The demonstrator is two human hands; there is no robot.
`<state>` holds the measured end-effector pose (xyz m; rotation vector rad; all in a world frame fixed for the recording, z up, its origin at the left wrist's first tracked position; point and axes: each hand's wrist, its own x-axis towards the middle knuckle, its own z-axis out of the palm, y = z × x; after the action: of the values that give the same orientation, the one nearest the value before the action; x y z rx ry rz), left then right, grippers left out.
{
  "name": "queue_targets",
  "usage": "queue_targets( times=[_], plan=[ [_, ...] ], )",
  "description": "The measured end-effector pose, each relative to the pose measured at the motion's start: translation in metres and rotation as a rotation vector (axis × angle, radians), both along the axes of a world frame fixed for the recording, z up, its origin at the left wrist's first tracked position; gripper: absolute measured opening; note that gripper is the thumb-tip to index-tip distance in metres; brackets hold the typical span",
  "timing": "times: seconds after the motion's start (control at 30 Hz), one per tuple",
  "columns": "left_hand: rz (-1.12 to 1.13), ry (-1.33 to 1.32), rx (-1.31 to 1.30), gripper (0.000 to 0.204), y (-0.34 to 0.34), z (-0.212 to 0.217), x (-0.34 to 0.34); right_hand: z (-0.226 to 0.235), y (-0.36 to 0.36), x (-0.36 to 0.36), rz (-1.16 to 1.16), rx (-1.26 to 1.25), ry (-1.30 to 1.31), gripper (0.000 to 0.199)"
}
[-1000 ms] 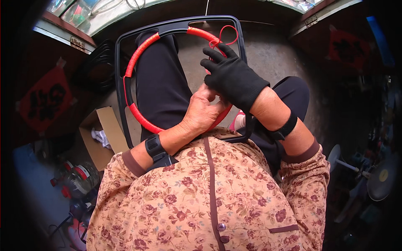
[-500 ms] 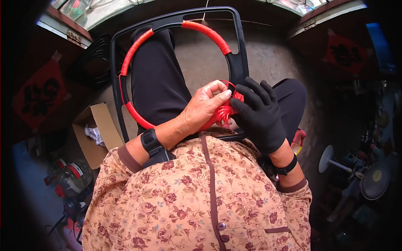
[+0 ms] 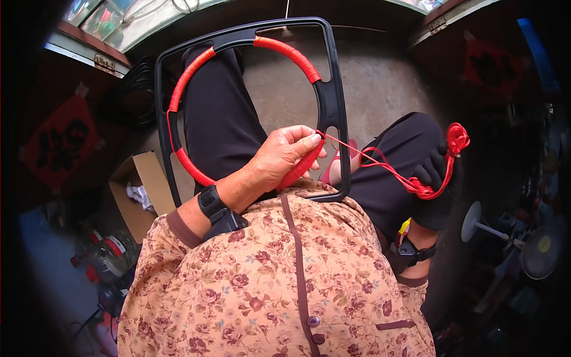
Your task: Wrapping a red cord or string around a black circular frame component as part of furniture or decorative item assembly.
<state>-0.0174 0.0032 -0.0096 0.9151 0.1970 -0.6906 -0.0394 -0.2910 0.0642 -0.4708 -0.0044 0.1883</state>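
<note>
- My left hand (image 3: pixel 279 160) is bare and closed in a pinch: thumb and fingertips press on the red cord where it meets the lower right arc of the ring.
- The black frame (image 3: pixel 333 113) is a rounded square of plastic with a ring inside it; it rests across my lap, its lower edge touching my flowered blouse (image 3: pixel 285 279).
- The ring (image 3: pixel 190 77) is wound in red cord along its left side, its bottom and part of its top right; the stretch at the upper middle and the right side shows bare black.
- The red cord (image 3: pixel 380 163) runs taut from my left fingertips out to the right, well apart from the frame at its far end.
- My right hand (image 3: pixel 437 190) wears a black glove and is closed around the cord, which bunches in loops at the palm and ends in a small red coil (image 3: pixel 457 138) above the fingers.
- A black watch (image 3: pixel 211 205) sits on my left wrist, and another dark strap circles the right wrist (image 3: pixel 416 253).
- My legs in black trousers (image 3: pixel 220 119) pass behind the frame, over a grey concrete floor (image 3: pixel 369 77).
- An open cardboard box (image 3: pixel 140 184) stands on the floor to my left, just beside the frame's left edge.
</note>
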Motion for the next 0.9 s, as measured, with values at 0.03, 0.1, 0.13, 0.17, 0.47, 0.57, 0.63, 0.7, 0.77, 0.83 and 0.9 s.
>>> queue_targets(
  times=[0.03,0.1,0.13,0.17,0.47,0.57,0.63,0.7,0.77,0.83,0.9],
  plan=[
    [-0.002,-0.001,-0.001,0.019,-0.001,0.001,0.000,0.001,-0.005,-0.002,-0.002,-0.001,-0.001,0.030],
    [0.084,0.042,-0.162,0.019,-0.003,0.004,0.000,0.005,-0.012,-0.007,-0.310,-0.021,0.194,0.023],
    [0.082,0.040,-0.162,0.019,-0.003,0.004,0.000,-0.006,-0.022,-0.004,-0.138,0.033,0.063,0.022],
    [0.084,0.039,-0.140,0.018,-0.003,0.004,0.001,-0.004,-0.013,-0.002,-0.142,0.032,0.063,0.022],
    [0.084,-0.160,0.150,0.013,-0.007,0.006,-0.002,-0.001,0.065,0.096,-0.611,-1.556,-0.597,0.035],
    [0.149,-0.317,0.272,0.018,-0.010,-0.016,-0.004,0.005,0.126,0.104,-0.429,-2.030,-1.332,0.027],
    [0.193,-0.381,0.345,0.021,-0.009,-0.019,-0.004,0.003,0.151,0.105,-0.319,-2.108,-1.551,0.022],
    [0.183,-0.495,0.461,0.024,-0.009,-0.011,-0.002,-0.002,0.160,0.105,-0.203,-2.168,-1.769,0.017],
    [0.210,-0.484,0.400,0.021,-0.009,-0.011,-0.002,-0.015,0.166,0.104,0.155,-2.010,-1.738,0.007],
    [0.241,-0.471,0.334,0.019,-0.006,-0.009,0.000,-0.015,0.161,0.110,0.067,-2.035,-1.786,0.017],
    [0.127,-0.334,0.339,0.016,0.000,-0.001,0.001,0.003,0.152,0.108,-0.113,-1.929,-1.374,0.028]
  ],
)
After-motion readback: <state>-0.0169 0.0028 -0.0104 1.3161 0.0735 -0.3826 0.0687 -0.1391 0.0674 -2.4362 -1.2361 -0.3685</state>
